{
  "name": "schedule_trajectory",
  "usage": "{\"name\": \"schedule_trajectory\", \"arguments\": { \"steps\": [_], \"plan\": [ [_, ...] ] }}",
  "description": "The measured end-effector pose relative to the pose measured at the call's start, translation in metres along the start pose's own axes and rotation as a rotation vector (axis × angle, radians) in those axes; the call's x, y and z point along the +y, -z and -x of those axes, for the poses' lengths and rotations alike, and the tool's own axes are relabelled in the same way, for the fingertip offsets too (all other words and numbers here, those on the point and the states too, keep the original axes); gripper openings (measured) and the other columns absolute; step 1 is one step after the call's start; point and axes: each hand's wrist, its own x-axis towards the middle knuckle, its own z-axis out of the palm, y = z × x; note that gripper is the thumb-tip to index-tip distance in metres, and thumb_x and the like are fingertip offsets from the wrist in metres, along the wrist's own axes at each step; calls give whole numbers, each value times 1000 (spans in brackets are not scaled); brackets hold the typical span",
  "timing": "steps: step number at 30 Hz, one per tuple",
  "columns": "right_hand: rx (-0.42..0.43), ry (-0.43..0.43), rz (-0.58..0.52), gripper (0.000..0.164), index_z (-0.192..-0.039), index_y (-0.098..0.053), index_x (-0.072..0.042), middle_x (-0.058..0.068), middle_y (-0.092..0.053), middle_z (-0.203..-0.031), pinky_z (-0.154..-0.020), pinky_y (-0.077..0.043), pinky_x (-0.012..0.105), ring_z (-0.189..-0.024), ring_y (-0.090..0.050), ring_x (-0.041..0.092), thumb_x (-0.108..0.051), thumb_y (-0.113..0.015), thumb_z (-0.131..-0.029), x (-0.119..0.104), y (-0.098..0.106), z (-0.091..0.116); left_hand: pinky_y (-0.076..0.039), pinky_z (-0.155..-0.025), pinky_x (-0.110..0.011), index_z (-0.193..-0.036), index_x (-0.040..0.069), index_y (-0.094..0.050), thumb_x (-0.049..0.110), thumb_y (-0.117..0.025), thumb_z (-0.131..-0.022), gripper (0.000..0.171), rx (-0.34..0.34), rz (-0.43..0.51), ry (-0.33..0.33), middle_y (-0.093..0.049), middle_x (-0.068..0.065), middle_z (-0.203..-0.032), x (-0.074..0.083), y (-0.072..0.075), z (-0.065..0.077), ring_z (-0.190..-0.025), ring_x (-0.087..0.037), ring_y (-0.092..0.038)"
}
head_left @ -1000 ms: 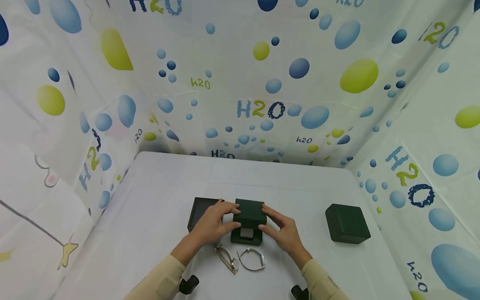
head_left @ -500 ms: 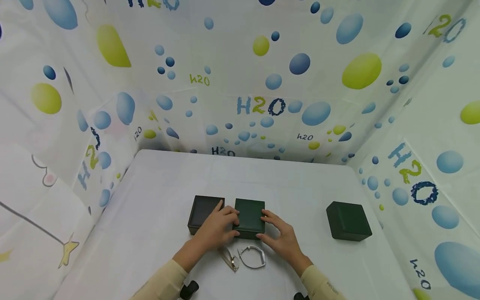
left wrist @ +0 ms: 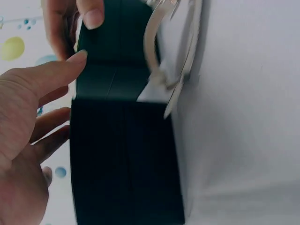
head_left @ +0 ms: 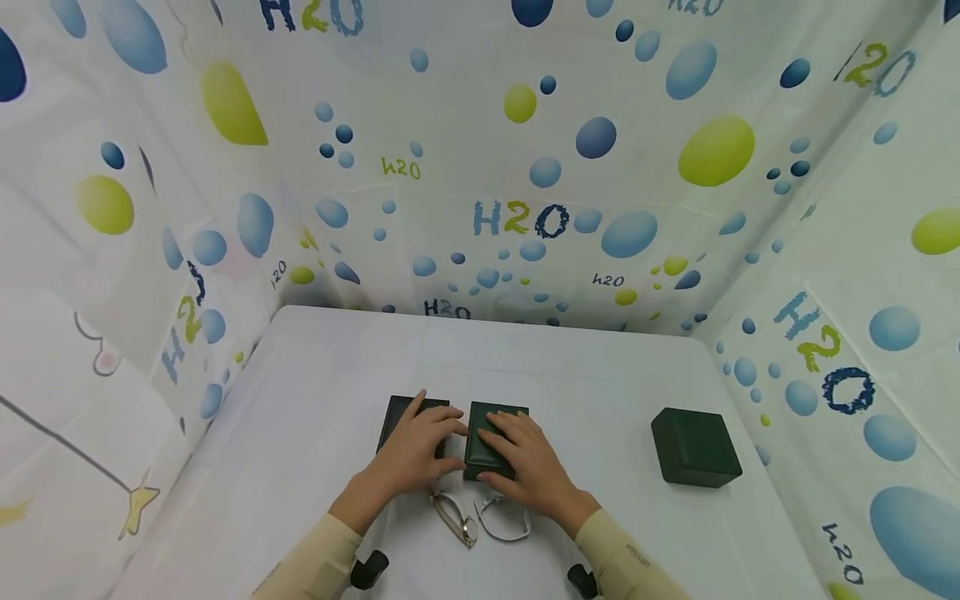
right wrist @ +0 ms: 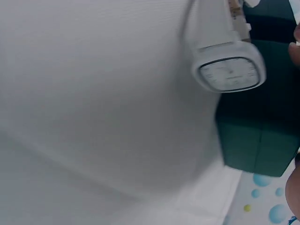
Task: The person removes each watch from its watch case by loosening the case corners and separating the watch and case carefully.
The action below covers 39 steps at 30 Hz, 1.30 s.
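A closed green watch box (head_left: 477, 454) stands upright in the middle of the table. My right hand (head_left: 534, 468) lies over its lid, fingers spread on the top and thumb by the front edge. My left hand (head_left: 412, 447) hovers at the box's left side, fingers bent loosely and holding nothing, partly covering a dark watch box (head_left: 392, 414) beside it. In front lie a gold-toned watch (head_left: 452, 518) and a white watch (head_left: 517, 533); the right wrist view shows the white watch's rounded square dial (right wrist: 229, 75). The inside of both boxes is hidden.
Another dark green box (head_left: 696, 447) stands apart on the right of the white-covered table (head_left: 345, 358). A white curtain (head_left: 450, 125) with blue and yellow-green dots rises behind and at the sides.
The green box's lid has come down over its front. My right hand has moved from the box's right side onto its top, and my left hand has drawn slightly away leftward.
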Motion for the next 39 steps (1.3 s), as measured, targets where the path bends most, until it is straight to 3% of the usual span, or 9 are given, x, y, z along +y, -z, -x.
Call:
{"name": "schedule_trajectory", "arguments": {
  "steps": [10, 17, 27, 39],
  "plan": [
    [-106, 71, 33, 56, -147, -61, -17, 7, -48, -161, -127, -30, 53, -151, -43, 27, -46, -70, -99, -13, 1, -24, -21, -127, -64, -132, 13, -71, 38, -94, -76, 65, -111, 82, 129, -55, -15, -154, -17, 18, 11, -147, -37, -46],
    [-122, 64, 46, 50, -140, -66, -21, 6, -51, -159, -125, -32, 56, -151, -43, 27, -47, -70, -98, -14, -2, -30, -25, -125, -66, -148, 13, -58, 39, -97, -71, 90, -106, 100, 149, -38, -19, -165, -23, 16, 16, -152, -44, -36],
    [-140, -11, 43, 45, -135, -69, -20, 1, -51, -159, -126, -31, 52, -152, -42, 23, -45, -73, -96, -8, 2, -22, -23, -126, -65, -155, 15, -49, 39, -97, -72, 99, -118, 76, 142, -36, -19, -166, -29, 12, 19, -154, -44, -33],
    [-90, -174, 55, 40, -128, -72, -18, -1, -54, -157, -128, -28, 51, -151, -43, 20, -33, -77, -91, 26, 21, 6, -21, -127, -63, -153, 12, -52, 39, -95, -74, 94, -132, 75, 142, -37, -20, -165, -28, 15, 17, -154, -42, -33]
  ]
}}
